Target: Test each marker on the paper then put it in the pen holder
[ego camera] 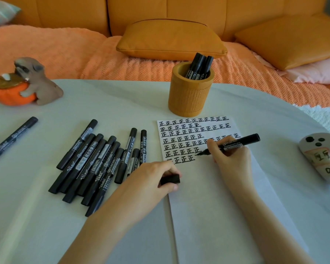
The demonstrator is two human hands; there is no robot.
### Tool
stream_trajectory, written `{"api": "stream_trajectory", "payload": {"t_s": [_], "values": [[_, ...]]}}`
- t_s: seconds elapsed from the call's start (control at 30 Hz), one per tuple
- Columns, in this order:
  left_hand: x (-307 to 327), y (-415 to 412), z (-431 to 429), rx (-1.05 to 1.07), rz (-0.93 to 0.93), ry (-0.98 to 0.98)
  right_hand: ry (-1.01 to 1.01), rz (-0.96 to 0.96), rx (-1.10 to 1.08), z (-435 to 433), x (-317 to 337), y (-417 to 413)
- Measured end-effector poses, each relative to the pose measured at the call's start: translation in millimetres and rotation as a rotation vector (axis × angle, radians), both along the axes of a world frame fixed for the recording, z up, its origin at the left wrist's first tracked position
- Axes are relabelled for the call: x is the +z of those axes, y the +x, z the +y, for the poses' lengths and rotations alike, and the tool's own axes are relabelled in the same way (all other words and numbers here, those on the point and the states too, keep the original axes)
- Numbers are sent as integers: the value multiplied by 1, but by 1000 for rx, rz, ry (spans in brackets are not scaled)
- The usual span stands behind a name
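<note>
1. On the white worktop [122, 103], a sheet of paper [217, 197] lies in front of the person, its upper part filled with rows of black characters.
2. Right hand [231, 161]: its grip is closed around an uncapped black marker [234, 144], the tip touching the paper at the end of the lowest row.
3. Left hand [151, 180]: rests at the paper's left edge, fingers closed on the black cap [170, 179].
4. A pile of capped markers [101, 161] lies left of the paper.
5. Beyond the paper stands the orange pen holder [191, 92], with three markers inside.
</note>
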State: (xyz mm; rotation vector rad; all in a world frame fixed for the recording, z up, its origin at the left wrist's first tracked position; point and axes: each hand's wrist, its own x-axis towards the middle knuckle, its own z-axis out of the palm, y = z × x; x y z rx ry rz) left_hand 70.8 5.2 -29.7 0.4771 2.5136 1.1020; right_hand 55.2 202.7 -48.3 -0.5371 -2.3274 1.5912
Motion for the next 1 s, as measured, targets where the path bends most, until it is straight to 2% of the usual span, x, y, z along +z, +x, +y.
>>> {"api": "stream_trajectory", "payload": {"t_s": [1.0], "values": [[2,1,0,-12,17,-18,48,9,1,-1,2,1]]}}
